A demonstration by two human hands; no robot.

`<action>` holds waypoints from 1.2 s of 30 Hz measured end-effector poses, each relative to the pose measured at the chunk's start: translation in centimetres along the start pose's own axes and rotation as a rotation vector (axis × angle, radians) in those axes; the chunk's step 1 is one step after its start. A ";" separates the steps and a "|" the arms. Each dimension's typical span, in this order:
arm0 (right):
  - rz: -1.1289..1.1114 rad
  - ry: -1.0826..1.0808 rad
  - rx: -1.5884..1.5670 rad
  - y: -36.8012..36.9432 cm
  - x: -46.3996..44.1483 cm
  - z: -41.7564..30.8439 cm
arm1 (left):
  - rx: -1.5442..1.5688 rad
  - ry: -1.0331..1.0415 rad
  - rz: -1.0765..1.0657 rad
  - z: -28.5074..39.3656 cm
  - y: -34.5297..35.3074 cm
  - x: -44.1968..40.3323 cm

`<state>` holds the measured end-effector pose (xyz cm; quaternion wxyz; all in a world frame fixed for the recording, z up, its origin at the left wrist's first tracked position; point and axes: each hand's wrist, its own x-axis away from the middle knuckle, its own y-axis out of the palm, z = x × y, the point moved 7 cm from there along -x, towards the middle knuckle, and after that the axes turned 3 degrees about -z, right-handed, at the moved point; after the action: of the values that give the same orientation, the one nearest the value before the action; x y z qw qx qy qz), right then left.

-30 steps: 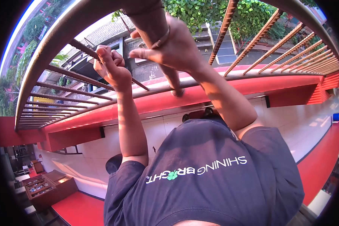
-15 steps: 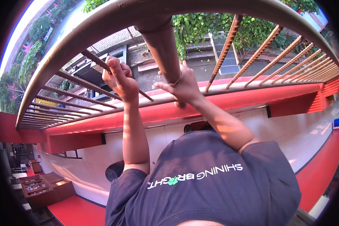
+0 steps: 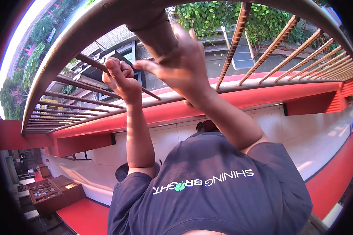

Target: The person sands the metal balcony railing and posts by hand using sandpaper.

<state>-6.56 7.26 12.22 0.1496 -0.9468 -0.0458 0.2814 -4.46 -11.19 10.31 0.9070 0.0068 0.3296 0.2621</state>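
My left hand [image 3: 122,81] is closed around a thin ribbed rebar bar [image 3: 91,62] of the railing, with the thumb uppermost. My right hand [image 3: 184,68] lies against the thick brown pipe [image 3: 155,38] that runs down from the top rail. Its thumb stretches out to the left and its fingers point up, spread apart. The hand hides the lower part of the pipe, though a bit of its bottom end shows below the wrist. Whether anything sits under the palm is hidden.
A curved top rail [image 3: 62,41] arches over both hands, with several rebar bars [image 3: 259,49] at either side. Below runs a red ledge [image 3: 239,98]. Beyond the railing are green vines [image 3: 208,23] and buildings. A wooden cabinet [image 3: 47,192] stands at lower left.
My right hand has moved up and left along the pipe, from gripping around its lower part to lying over it with fingers spread. My left hand stays on its bar. The view has shifted slightly.
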 end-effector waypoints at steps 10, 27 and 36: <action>-0.139 -0.038 -0.135 -0.6 -1.3 0.9 | -0.050 0.046 0.007 0.4 0.0 -0.1; -0.236 -0.023 -0.184 4.4 4.6 10.6 | -0.183 0.083 0.049 0.6 0.1 -0.1; -0.052 0.010 -0.279 1.0 3.5 5.3 | -0.173 0.051 0.094 0.2 -0.2 0.2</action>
<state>-6.55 8.22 5.89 0.0239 -0.9583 -0.1082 0.2634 -4.10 -11.28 10.34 0.8821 -0.0628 0.3283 0.3319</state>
